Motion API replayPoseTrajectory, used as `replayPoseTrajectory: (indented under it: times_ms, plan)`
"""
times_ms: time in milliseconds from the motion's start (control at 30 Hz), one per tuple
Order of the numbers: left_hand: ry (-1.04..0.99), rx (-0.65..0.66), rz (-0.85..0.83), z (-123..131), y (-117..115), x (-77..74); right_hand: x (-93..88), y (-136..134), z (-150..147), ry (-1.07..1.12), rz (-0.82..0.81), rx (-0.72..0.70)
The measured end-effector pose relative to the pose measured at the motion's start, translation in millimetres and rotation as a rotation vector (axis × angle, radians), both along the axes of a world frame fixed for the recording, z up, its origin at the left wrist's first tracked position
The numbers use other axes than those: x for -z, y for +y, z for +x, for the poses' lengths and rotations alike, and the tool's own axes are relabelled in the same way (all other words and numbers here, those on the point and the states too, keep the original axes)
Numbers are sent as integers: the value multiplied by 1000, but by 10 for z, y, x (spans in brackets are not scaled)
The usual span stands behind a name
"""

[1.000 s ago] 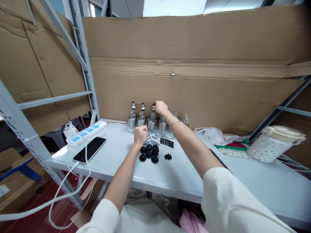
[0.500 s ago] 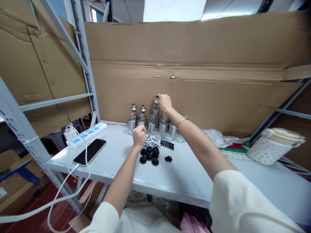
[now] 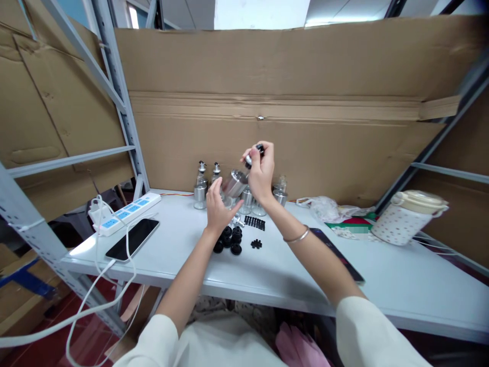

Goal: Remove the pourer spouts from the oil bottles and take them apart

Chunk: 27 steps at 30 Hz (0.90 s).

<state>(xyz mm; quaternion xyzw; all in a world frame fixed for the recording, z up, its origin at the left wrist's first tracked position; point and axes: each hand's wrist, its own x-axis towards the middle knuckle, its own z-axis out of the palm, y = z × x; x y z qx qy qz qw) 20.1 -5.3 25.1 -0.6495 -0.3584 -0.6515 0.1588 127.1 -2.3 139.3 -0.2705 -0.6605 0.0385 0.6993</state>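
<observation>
My right hand is closed round the black and silver top of a glass bottle with a metal sleeve, which tilts in the air. Below and left of it, my left hand has its thumb and fingers spread near the bottle's base; contact is unclear. Behind the hands, capped bottles and other bottles stand in rows. Black round caps, short black tubes and a cluster of small black pieces lie on the white table. Shiny parts are partly hidden by my left hand.
On the left are a power strip and a phone with white cables. A dark flat device lies under my right forearm. Plastic bags and a dotted container stand at the right. Cardboard walls the back.
My right hand has lifted the bottle from the row and tilted it. My left hand has opened from a closed shape and moved up toward it. The view has shifted slightly right.
</observation>
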Motion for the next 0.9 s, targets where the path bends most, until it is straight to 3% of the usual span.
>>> replayPoseTrajectory:
  times_ms: [133, 233, 367, 633, 900]
  plan:
    - [-37, -25, -135, 7, 31, 65, 233, -327, -144, 85, -38, -55]
    - [-105, -85, -151, -12, 40, 97, 234, -441, -174, 193, -110, -171]
    - [-117, -107, -177, -2, 24, 89, 169, -481, -103, 128, -238, -332]
    - [1, 277, -568, 68, -19, 1, 178, -343, 50, 125, -325, -423]
    - [-29, 542, -782, 18, -24, -53, 143, -280, 169, -18, -373, -584]
